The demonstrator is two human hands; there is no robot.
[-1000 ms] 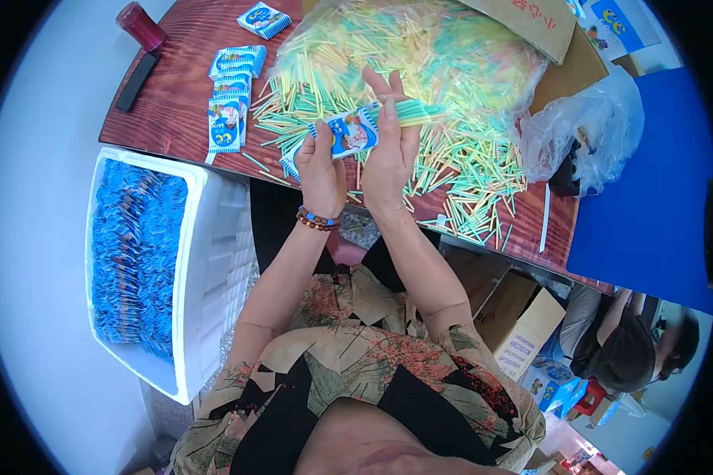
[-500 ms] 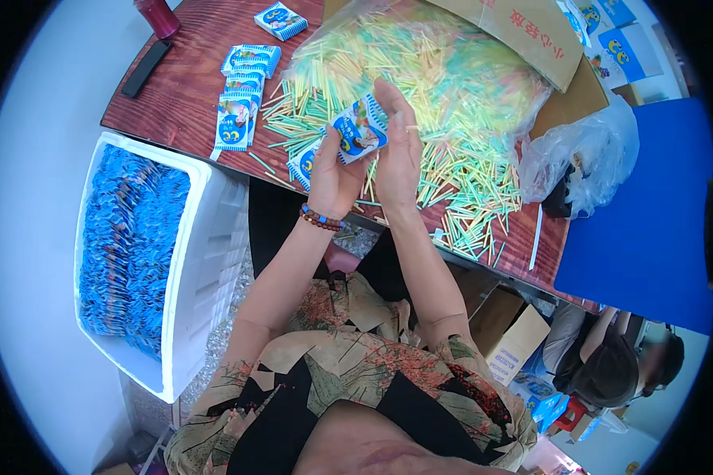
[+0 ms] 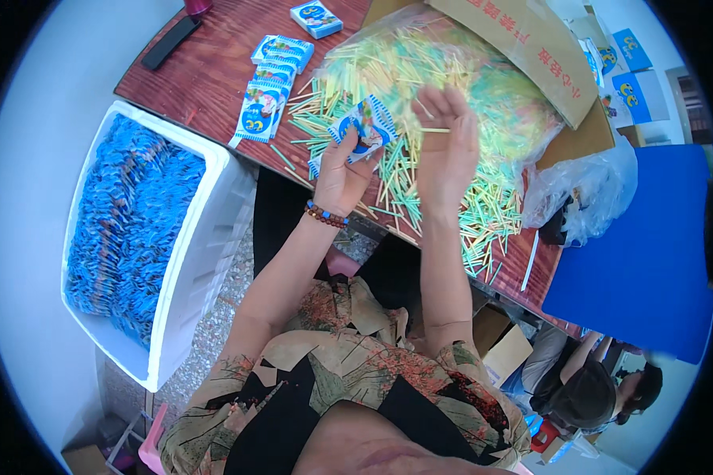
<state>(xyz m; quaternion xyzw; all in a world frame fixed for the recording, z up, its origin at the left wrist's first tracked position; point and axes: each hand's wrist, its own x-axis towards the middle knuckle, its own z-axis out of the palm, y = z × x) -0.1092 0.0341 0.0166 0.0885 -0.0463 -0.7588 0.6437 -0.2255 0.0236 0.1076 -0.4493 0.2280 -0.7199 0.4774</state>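
My left hand (image 3: 342,180) is closed on a blue-and-white printed packet (image 3: 376,120), its thumb pressed on the front. A corner of what looks like another packet shows below it, by the fingers. To the right, my right hand (image 3: 448,162) is raised over the loose sticks, palm showing and fingers curled. A thin pale yellow stick (image 3: 433,130) lies across it at the base of the fingers. Beneath and around both hands spread thin green and yellow sticks (image 3: 483,226), many of them inside a clear plastic bag (image 3: 420,47).
Overlapping packets (image 3: 265,99) lie left of my hands, with a small stack (image 3: 317,17) behind. A white foam box (image 3: 214,170) full of blue packets stands at left. Around the table (image 3: 214,59) are a black bar (image 3: 172,43), cardboard flap (image 3: 531,55), crumpled bag (image 3: 586,190) and another person (image 3: 590,388).
My right hand has moved right, away from the packet, and its fingers have curled. My left hand keeps the packet. The whole view has shifted slightly.
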